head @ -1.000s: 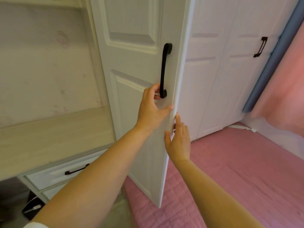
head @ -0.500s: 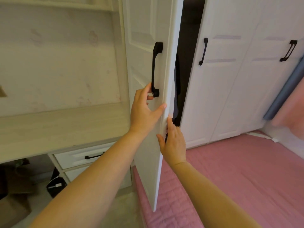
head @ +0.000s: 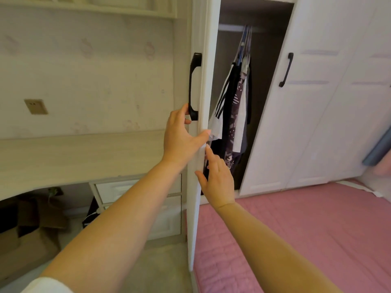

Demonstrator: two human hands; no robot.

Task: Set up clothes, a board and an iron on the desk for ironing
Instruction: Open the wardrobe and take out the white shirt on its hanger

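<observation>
The white wardrobe door (head: 207, 39) stands swung wide, edge-on to me. My left hand (head: 179, 138) grips it at the lower end of its black handle (head: 193, 85), thumb on the door's edge. My right hand (head: 218, 180) is just below, its straight fingers touching that same edge. Inside the wardrobe several clothes (head: 234, 106) hang from a rail: a black-and-white striped piece, a dark patterned one, white and grey ones. The pale wooden desk (head: 80, 153) lies to the left. No board or iron is in view.
Closed wardrobe doors (head: 317, 102) fill the right side. A pink quilted bed cover (head: 306, 229) lies below them. Under the desk are white drawers (head: 137, 187) and cardboard boxes (head: 31, 225). A wall socket (head: 36, 106) sits above the desk.
The door has swung further open to the left under both hands, and the hanging clothes inside have come into view.
</observation>
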